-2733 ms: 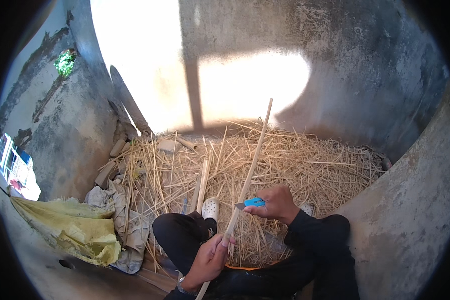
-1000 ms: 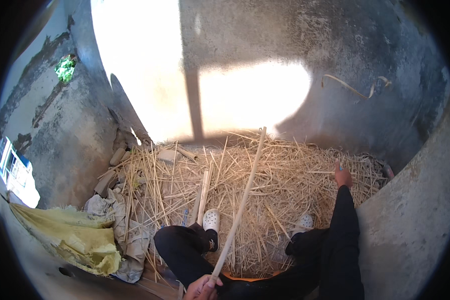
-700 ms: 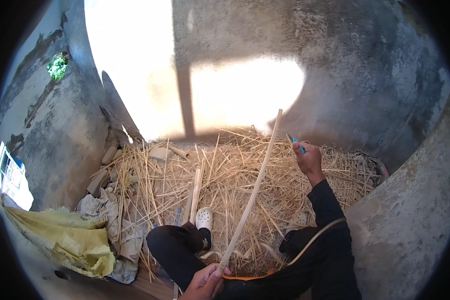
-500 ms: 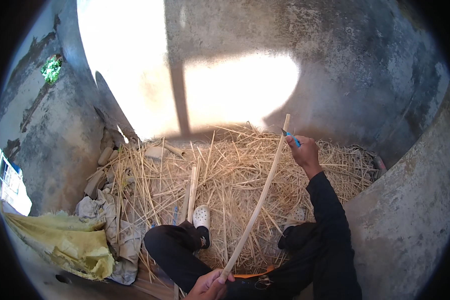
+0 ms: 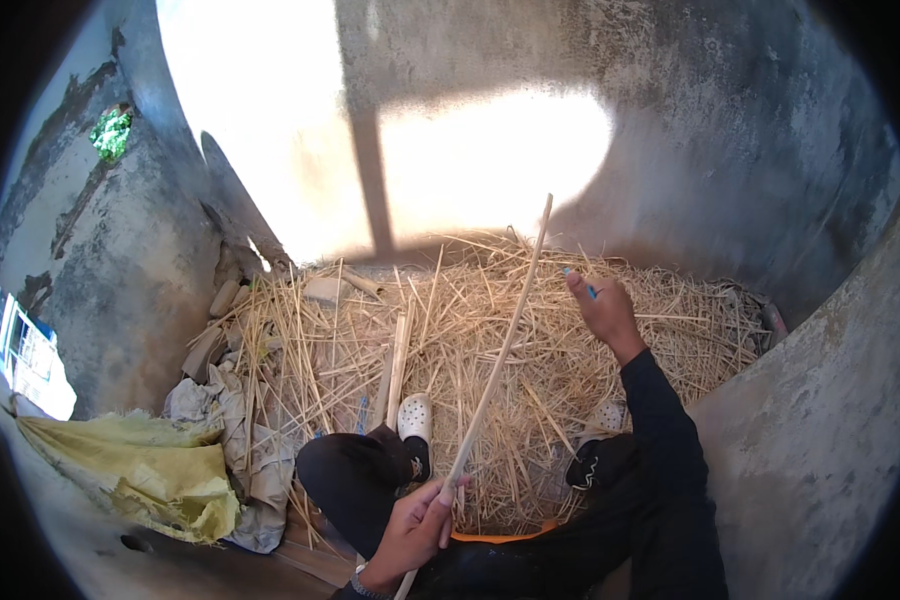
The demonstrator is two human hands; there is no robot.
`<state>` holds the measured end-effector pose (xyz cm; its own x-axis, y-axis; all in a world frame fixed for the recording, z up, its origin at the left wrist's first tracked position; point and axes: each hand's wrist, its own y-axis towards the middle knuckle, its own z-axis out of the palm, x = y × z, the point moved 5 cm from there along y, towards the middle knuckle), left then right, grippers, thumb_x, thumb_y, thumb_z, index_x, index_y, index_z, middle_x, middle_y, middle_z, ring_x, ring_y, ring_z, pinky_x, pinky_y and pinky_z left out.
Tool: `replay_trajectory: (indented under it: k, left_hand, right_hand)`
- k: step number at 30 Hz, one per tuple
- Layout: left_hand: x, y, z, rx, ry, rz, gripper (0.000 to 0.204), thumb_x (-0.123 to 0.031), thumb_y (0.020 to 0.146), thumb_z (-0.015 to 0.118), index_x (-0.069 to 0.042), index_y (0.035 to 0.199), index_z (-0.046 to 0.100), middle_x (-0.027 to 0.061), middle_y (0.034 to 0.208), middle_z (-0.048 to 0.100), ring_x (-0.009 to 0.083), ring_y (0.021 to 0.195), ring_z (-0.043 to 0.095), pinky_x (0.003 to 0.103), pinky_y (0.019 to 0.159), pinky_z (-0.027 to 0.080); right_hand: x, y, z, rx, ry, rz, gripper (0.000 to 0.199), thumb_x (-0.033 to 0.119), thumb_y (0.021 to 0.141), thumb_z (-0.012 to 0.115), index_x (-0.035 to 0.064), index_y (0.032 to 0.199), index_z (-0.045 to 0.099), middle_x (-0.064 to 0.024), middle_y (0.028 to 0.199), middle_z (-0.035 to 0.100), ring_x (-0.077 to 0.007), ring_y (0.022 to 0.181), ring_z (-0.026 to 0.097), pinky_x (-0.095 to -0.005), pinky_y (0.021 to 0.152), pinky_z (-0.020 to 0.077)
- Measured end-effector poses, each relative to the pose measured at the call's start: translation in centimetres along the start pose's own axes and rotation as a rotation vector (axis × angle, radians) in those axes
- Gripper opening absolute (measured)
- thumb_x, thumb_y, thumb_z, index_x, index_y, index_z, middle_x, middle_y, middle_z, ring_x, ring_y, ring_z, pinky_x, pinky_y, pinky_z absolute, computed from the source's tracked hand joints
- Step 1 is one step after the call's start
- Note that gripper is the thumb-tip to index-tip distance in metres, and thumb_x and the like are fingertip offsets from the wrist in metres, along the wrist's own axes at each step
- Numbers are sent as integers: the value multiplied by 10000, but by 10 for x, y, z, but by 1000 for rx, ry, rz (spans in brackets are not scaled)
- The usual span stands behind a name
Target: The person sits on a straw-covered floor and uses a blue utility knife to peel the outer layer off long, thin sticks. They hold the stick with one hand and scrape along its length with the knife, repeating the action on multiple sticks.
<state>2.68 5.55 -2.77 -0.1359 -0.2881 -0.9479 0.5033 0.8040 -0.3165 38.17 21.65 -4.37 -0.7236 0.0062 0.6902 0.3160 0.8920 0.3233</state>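
The left hand (image 5: 417, 525), at about six o'clock in the view, is closed around the lower end of a long pale stick (image 5: 498, 352) that slants up toward twelve o'clock, its tip over the sunlit wall (image 5: 730, 160). The right hand (image 5: 602, 312), at about two o'clock from the left, reaches out over the straw heap (image 5: 450, 330), fingers curled on what seems to be a small blue tool (image 5: 580, 283); the grip itself is hard to make out. A white clog (image 5: 415, 418) rests on the straw beside the stick. A yellow sack (image 5: 155, 475) lies at eight o'clock.

Straw-strewn floor (image 5: 120, 560) with yellow sack (image 5: 155, 470)
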Motion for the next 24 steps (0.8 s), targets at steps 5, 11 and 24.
replay_trajectory:
  k: [5,11,24]
  left_hand:
    - [-22,9,-2,-42,-12,47,459,-283,1029,432,20,1374,450,-36,522,434,33,425,380,182,427,294]
    - [-17,3,1,-64,-56,57,453,-225,1023,465,1,1412,416,-65,604,419,9,484,371,177,448,302]
    - [-16,-14,21,46,-150,42,457,-242,1025,457,25,1394,423,-82,582,371,7,477,323,186,445,260]
  right_hand:
    - [113,-99,32,290,-15,-472,676,715,810,543,81,578,588,-91,456,483,-268,395,509,-384,427,398]
    - [93,-82,24,138,-31,-288,683,724,790,555,91,534,533,-87,457,490,-281,411,529,-391,426,409]
    - [46,-59,15,139,-190,-87,684,769,787,509,131,549,572,-53,434,493,-216,390,531,-363,401,401]
